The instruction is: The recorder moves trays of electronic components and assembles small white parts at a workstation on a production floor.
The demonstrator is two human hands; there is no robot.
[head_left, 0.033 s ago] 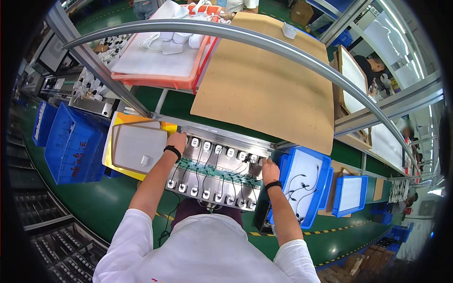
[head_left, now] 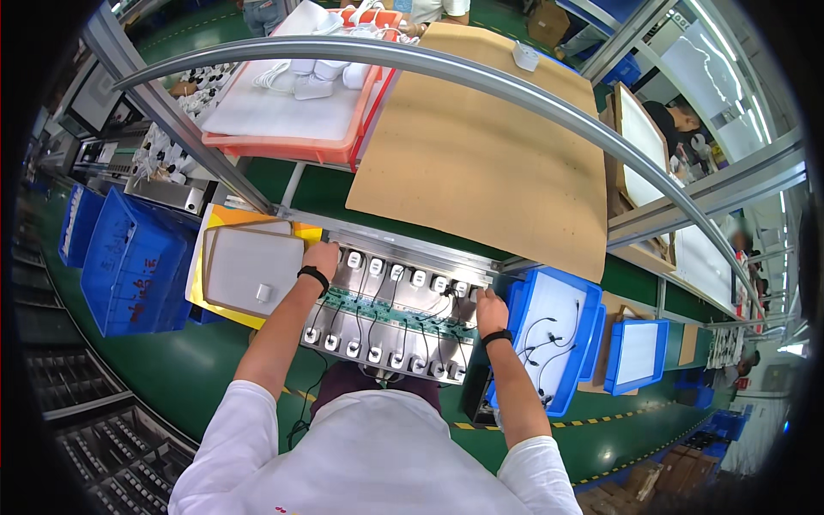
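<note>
A silvery metal rack [head_left: 427, 300] lies in front of my body. White power adapters [head_left: 418, 278] stand in a row along its far side, and more white adapters [head_left: 374, 353] line its near side. Between the rows runs a green circuit board strip [head_left: 384, 312], with thin black cables leading from it to the adapters. At the rack's far left corner, my left hand [head_left: 322, 257] is closed on the edge. My right hand [head_left: 491, 311] grips the right end with curled fingers, beside the last adapter of the far row. Some fingertips are hidden.
Left of the rack, a white adapter rests on a pale board [head_left: 245, 266]. Blue bins [head_left: 129, 275] stand farther left. On the right, a blue tray [head_left: 558, 378] holds black cables. Beyond are a brown cardboard sheet [head_left: 481, 154], an orange tray [head_left: 343, 150] and a curved metal bar [head_left: 515, 79].
</note>
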